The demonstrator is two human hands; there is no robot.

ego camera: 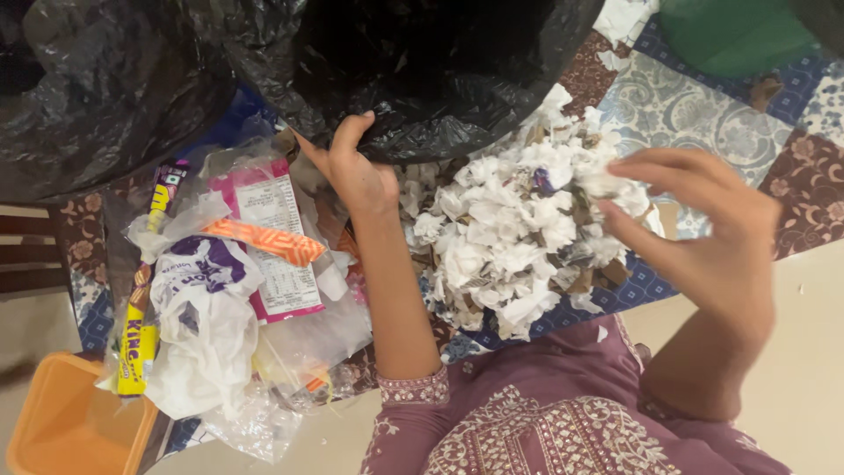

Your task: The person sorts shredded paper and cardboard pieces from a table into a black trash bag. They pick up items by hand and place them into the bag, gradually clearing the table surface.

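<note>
The left hand (pixel 356 171) pinches the rim of a black bag (pixel 422 70), thumb and fingers clamped together on the plastic at the bag's lower edge. The right hand (pixel 703 229) reaches in from the right with its fingers curled on the edge of the paper heap (pixel 510 229), a mound of crumpled white scraps mixed with brown bits; whether the grip has closed on a scrap, I cannot tell. The heap lies on a patterned cloth (pixel 703 114) in blue, white and brown that covers the tabletop, just below the bag's mouth and between the two hands.

Left of the left forearm lies a pile of wrappers: a pink and white packet (pixel 272 237) with a printed rectangular label, an orange striped strip (pixel 264 239) across it, a white and purple pouch (pixel 207 290) crumpled below, and a long yellow wrapper (pixel 136 339) along the left edge. Clear plastic (pixel 325 339) sits under them. An orange bin (pixel 70 422) stands at the bottom left corner. A green object (pixel 730 35) rests at the top right.
</note>
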